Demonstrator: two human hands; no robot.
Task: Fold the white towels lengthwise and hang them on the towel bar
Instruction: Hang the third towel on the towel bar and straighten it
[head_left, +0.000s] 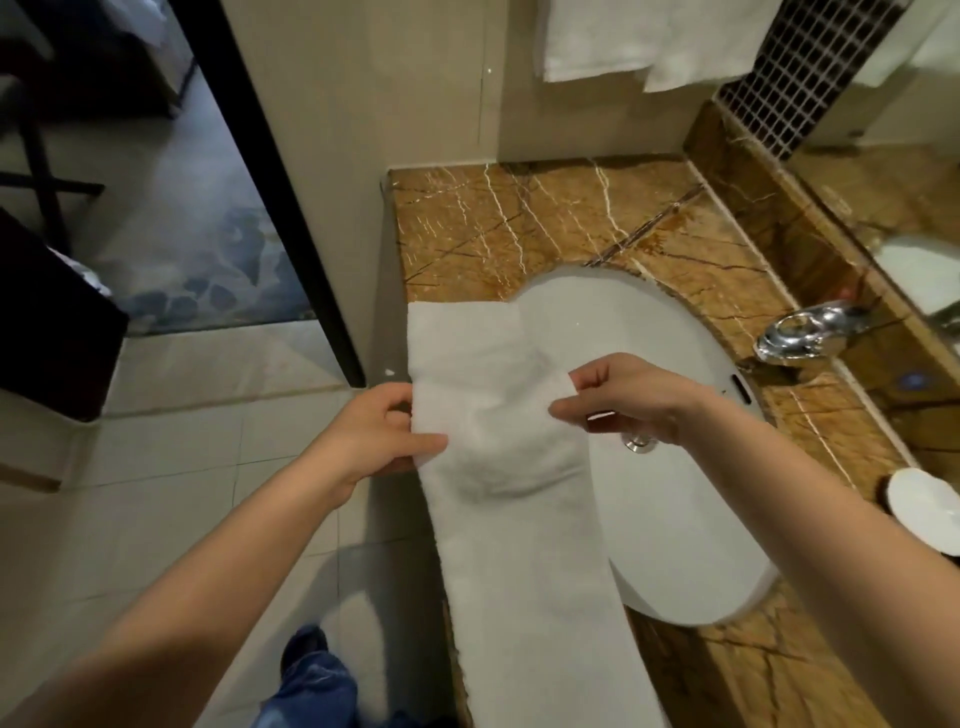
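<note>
A long white towel (511, 499) lies along the front of the brown marble counter (519, 228), partly over the left side of the white sink (675, 493). My left hand (374, 431) pinches the towel's left edge. My right hand (628, 397) pinches a fold of the towel at its right edge and lifts it slightly above the basin. Two white towels (639, 41) hang on the wall at the top of the view; the bar itself is out of sight.
A chrome faucet (802, 332) stands at the right of the sink, a drain (641, 441) shows under my right hand, and a white round dish (924, 506) sits on the counter's right. A mirror (893, 197) runs along the right. The doorway (171, 208) opens at the left.
</note>
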